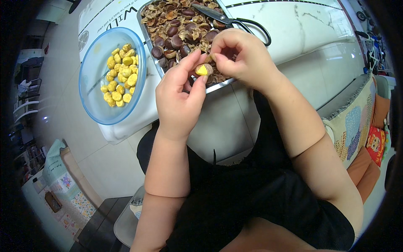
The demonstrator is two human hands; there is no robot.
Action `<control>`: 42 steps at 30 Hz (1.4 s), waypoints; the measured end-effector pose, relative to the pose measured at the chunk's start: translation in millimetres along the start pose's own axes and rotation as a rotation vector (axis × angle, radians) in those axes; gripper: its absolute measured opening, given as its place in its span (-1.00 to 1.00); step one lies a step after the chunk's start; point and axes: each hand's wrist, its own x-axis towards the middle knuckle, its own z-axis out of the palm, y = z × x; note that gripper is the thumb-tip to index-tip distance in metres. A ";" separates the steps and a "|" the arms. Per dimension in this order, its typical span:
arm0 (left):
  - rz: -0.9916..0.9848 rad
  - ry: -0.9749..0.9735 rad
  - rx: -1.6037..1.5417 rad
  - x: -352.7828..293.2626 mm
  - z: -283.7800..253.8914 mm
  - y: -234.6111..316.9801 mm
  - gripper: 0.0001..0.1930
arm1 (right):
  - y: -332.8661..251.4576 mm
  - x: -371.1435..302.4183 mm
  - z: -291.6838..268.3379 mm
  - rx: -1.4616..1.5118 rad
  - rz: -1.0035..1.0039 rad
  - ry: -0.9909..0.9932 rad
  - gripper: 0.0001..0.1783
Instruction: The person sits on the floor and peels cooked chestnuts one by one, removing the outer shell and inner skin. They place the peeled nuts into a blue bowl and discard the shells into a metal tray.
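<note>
A partly peeled chestnut [204, 70] sits between the thumb and fingers of my left hand [179, 94]; bright yellow flesh shows through its brown skin. Close beside it, my right hand [248, 59] is closed in a pinch, and whatever its fingertips hold is too small to make out. Both hands are over the near edge of a metal tray [221, 85] of brown chestnuts [176, 42] and loose shell pieces. Black-handled scissors [216, 16] lie across the tray's far right side, their handles beyond my right hand. To the left, a clear glass bowl [85, 98] contains several peeled yellow chestnuts [121, 77].
Tray and bowl rest on a white marble-patterned table [302, 25] with dark lettering at its left. Below its front edge are my black-clothed legs and a tiled floor [96, 168]. A sofa with a patterned throw [350, 122] and cushions is at the right.
</note>
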 end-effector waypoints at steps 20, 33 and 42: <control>-0.045 0.117 -0.387 3.1 6.0 3.1 -0.65 | -3.2 -0.1 0.8 0.470 0.304 -0.228 -0.85; -0.266 0.056 -0.467 0.4 -3.4 1.2 -0.71 | -18.8 -3.4 3.7 0.020 0.095 0.015 -0.88; -0.212 0.071 -0.445 1.1 2.6 3.2 -0.67 | -18.7 -3.7 4.8 -0.040 -0.030 0.054 -0.88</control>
